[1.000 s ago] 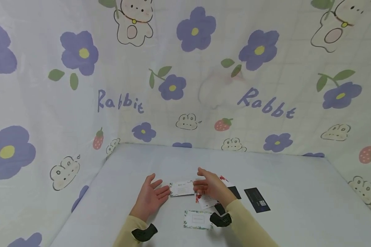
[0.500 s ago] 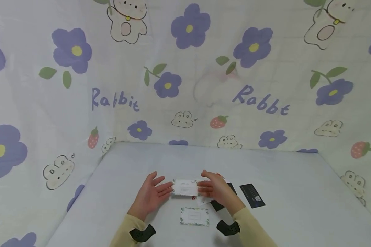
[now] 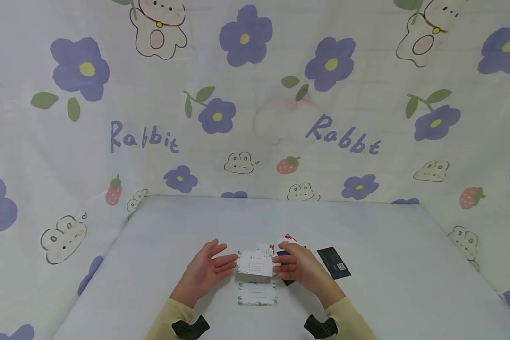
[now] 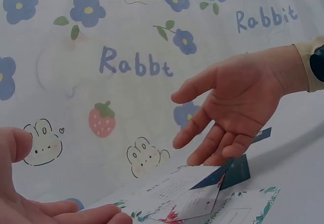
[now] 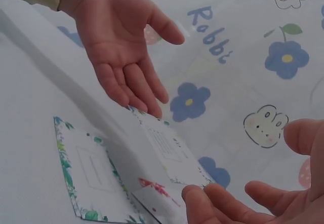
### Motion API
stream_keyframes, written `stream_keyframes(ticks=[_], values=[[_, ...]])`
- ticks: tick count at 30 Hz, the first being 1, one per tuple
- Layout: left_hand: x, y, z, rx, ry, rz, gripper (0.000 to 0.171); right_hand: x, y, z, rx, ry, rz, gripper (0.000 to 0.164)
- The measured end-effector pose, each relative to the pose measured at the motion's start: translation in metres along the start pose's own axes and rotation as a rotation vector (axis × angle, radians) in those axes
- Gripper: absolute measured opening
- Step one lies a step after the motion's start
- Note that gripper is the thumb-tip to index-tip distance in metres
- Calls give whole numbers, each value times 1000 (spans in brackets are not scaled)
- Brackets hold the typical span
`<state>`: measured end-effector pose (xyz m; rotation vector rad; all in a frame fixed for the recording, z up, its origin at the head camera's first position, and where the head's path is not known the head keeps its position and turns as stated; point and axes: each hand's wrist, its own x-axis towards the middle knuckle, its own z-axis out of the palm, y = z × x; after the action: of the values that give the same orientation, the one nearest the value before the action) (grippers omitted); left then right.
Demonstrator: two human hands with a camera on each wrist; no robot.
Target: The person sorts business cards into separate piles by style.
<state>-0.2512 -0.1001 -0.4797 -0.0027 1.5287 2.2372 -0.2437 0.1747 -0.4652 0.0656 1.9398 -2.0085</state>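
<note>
A white card with a leafy border [image 3: 248,265] spans the space between both hands' fingertips, tilted and raised over the table with a shadow beneath. My left hand [image 3: 206,271] faces inward, its straight fingers at the card's left edge. At the right edge are the extended fingers of my right hand [image 3: 302,270]; both thumbs stay off the card. In the right wrist view, the left fingertips meet the leafy card [image 5: 174,155] at its far end. Another leafy-bordered card [image 3: 257,294] lies flat just in front.
Behind the raised card are white cards with red flowers [image 3: 288,238] and a dark card [image 3: 287,282], partly covered by the right hand. A separate black card [image 3: 334,262] lies further right on the white table [image 3: 187,222]. A patterned curtain [image 3: 255,94] stands behind.
Both hands have carried the leafy card rightward and slightly closer, over the red-flowered cards. It has risen from the table. The flat leafy card and black card stay put while the view shifts.
</note>
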Motion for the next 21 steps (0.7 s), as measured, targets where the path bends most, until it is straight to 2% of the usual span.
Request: stream_keyframes(ticks=[11, 21], values=[[-5, -2, 5, 208, -31, -29, 74, -2, 5, -13, 2, -51, 4, 70], [-9, 4, 5, 245, -58, -27, 72, -6, 5, -13, -19, -77, 3, 70]])
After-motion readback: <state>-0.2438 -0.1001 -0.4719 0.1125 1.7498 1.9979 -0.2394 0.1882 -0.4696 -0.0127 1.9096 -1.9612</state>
